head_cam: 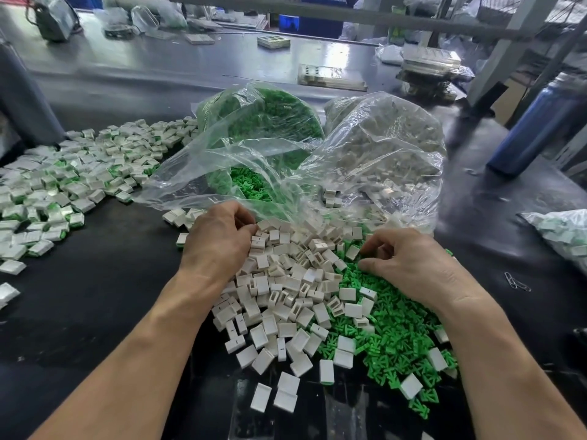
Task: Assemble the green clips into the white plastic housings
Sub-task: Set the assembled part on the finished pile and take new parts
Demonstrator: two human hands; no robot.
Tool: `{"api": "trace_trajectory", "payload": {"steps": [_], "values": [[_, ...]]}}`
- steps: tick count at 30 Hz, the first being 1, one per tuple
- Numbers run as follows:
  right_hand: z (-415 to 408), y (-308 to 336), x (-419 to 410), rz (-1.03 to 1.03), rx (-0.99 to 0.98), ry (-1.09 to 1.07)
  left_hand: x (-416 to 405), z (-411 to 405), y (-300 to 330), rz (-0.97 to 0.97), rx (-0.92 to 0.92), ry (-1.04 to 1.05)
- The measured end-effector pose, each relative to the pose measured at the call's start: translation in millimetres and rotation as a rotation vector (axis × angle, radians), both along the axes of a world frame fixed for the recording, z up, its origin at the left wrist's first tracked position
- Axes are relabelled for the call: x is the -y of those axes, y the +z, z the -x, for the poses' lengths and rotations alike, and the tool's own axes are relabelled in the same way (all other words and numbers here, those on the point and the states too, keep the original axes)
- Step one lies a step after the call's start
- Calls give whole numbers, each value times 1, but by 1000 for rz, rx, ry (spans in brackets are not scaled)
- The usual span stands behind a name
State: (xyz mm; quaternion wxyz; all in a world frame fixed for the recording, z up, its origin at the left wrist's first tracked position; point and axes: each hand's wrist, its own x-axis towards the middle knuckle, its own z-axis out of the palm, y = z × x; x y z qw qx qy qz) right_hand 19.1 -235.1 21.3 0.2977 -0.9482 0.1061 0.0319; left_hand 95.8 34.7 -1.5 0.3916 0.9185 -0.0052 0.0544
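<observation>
Head view shows both hands low in the centre of the frame, over one mixed heap on the dark bench. The left hand lies on the white housings with its fingers curled down into them; whether it already pinches one, I cannot tell. The right hand rests on the green clips, fingers bent and thumb pressed to the pile, and again it is not clear if a clip is between them.

I judge this as the picking step: each hand is searching for one piece. The next move then calls for lifting one housing and one clip free, turning the open end of the housing toward the clip, and pushing the clip in straight.

The housings are small white blocks, some showing a rectangular opening, some a thin slot. The clips are small, bright green and tangled together. Two clear bags behind the heap hold more of both. Finished pieces, white with green edges, lie at the left of the frame.
</observation>
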Motion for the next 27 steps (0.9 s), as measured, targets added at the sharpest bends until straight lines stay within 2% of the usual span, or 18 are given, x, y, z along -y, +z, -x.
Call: {"api": "trace_trajectory", "payload": {"steps": [8, 12, 20, 23, 27], "values": [[2, 4, -10, -2, -23, 49, 5, 10, 8, 15, 139, -68], [-1, 3, -14, 52, 15, 47, 11, 17, 14, 171, 165, -135], [0, 1, -14, 27, 85, 41, 23, 29, 20, 568, 51, -232], [0, 1, -14, -40, 187, 21, 27, 31, 20, 650, 4, -286], [0, -2, -18, -260, 295, -33, 33, 34, 19, 704, 1, -350]]}}
